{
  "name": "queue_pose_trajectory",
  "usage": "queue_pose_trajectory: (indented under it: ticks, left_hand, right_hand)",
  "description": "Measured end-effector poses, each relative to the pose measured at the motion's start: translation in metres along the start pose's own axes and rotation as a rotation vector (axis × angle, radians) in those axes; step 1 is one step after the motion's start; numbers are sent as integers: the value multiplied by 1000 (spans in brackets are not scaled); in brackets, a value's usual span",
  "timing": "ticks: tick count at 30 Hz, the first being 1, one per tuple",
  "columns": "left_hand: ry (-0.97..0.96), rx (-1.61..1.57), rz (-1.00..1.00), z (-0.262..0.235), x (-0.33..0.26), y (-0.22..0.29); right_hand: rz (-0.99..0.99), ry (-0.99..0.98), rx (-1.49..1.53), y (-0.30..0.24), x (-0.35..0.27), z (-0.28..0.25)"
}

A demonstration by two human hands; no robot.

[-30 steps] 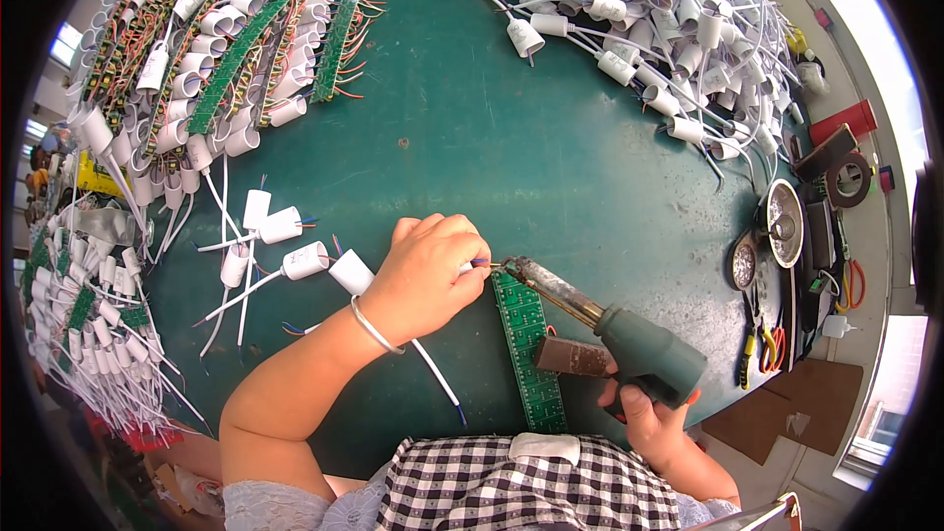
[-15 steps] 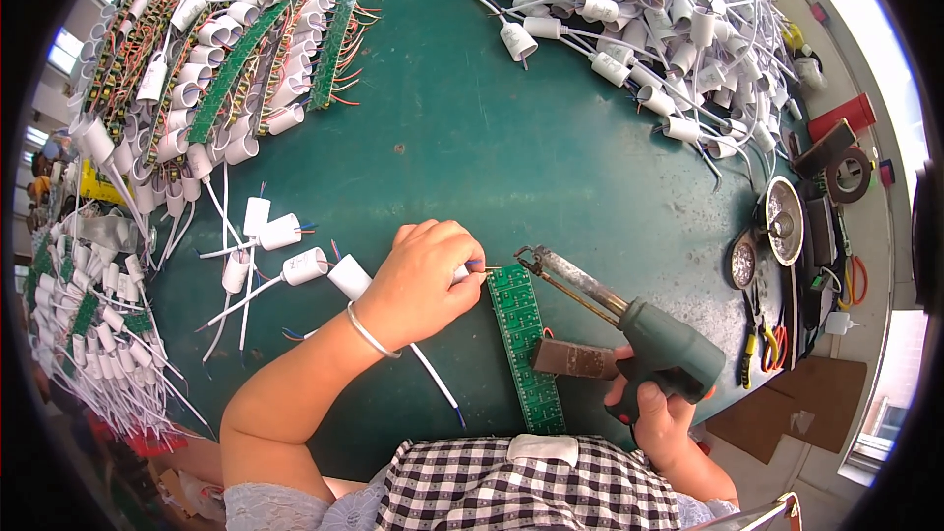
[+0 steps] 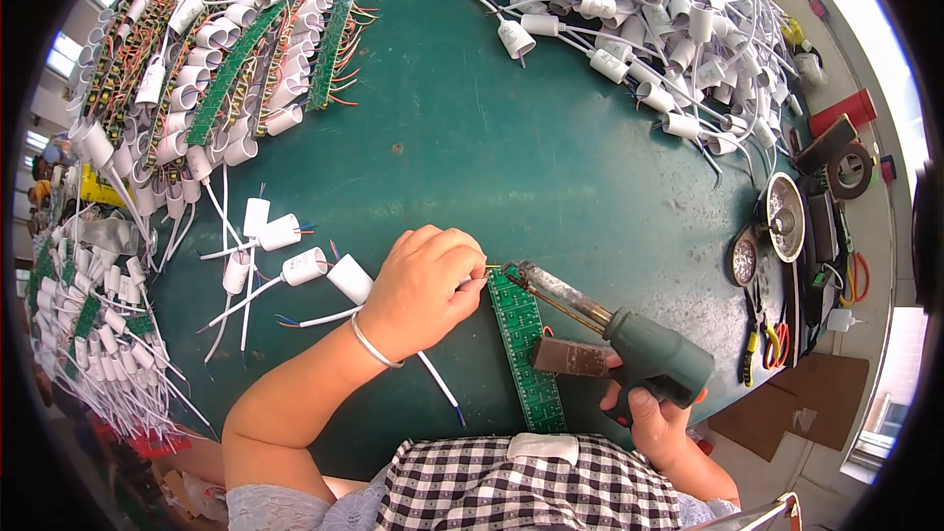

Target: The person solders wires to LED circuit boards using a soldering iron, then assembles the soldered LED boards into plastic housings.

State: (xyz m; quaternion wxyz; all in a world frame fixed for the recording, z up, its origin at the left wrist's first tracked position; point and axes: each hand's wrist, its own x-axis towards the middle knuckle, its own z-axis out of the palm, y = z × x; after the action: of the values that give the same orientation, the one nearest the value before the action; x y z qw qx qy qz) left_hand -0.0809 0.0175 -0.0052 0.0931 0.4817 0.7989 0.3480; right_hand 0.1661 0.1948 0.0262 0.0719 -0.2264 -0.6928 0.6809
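My left hand (image 3: pixel 425 285) is closed in a pinch around a thin wire (image 3: pixel 493 266) that reaches the top end of a long green circuit board (image 3: pixel 526 354). A white cable (image 3: pixel 439 389) comes out below this hand, its blue end on the table. In my right hand (image 3: pixel 657 425) is a dark green soldering gun (image 3: pixel 661 354), gripped by its handle. The gun's tip lies at the board's top end, close to my left fingertips. A brown block (image 3: pixel 570 358) lies over the board's right edge, beside the gun. Just left of my left hand lies a white lamp socket (image 3: pixel 349 279).
More sockets with cables (image 3: pixel 304 265) lie at left. Rows of sockets and boards (image 3: pixel 231 69) fill the far left, a large socket heap (image 3: pixel 639 29) the far right. At right are a metal dish (image 3: pixel 783 218), pliers (image 3: pixel 752 334) and black tape (image 3: pixel 849 171) on the green table (image 3: pixel 442 138).
The soldering gun has moved slightly left, bringing its tip to the board's top end by the wire. My left hand has shifted only slightly; another cable end now shows beside its wrist.
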Motion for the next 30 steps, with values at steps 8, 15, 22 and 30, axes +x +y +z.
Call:
queue_pose_trajectory:
  ticks: [8, 15, 22, 30]
  left_hand:
    - [-20, 39, 21, 0, 1, -1]
    - [-13, 47, 26, -1, 2, 0]
    - [-26, 44, -1, 0, 4, 0]
    - [-34, 36, -11, 2, 6, 0]
  right_hand:
    - [-21, -69, -74, 7, -2, -2]
    - [19, -101, -124, 4, -1, 1]
    - [74, 13, -249, 5, -5, 3]
    - [-63, 106, -14, 4, -2, -3]
